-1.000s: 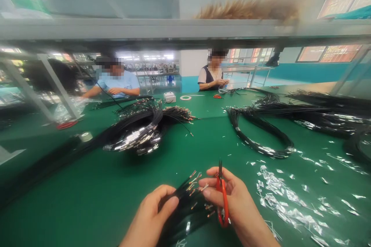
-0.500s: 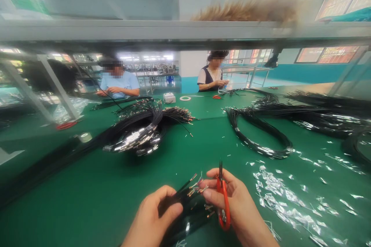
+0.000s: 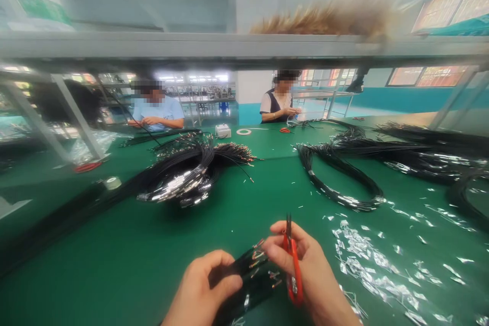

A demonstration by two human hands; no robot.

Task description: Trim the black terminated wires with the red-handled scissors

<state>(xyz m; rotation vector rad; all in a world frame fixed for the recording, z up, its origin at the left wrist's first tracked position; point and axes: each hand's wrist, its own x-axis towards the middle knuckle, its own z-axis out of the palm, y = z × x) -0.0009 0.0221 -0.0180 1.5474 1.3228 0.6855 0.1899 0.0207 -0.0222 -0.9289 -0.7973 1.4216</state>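
My left hand is wrapped round a bundle of black cables, near the lower middle. The cables' stripped ends, with thin coloured and coppery wires, point up and right. At those ends is my right hand, thumb and fingertips drawn together by the wires; whether they pinch one is too small to tell. That hand also holds red-handled scissors, their dark blades pointing upward.
Silvery scraps litter the green tabletop on the right. Cable bundles lie at left and right. A grey shelf beam crosses overhead. Two people, one in a blue shirt, work across the table.
My right hand has shifted slightly left, its thumb and fingertips closer together by the wires. The wire end that stuck out above the bundle now sits lower. My left hand keeps its grip.
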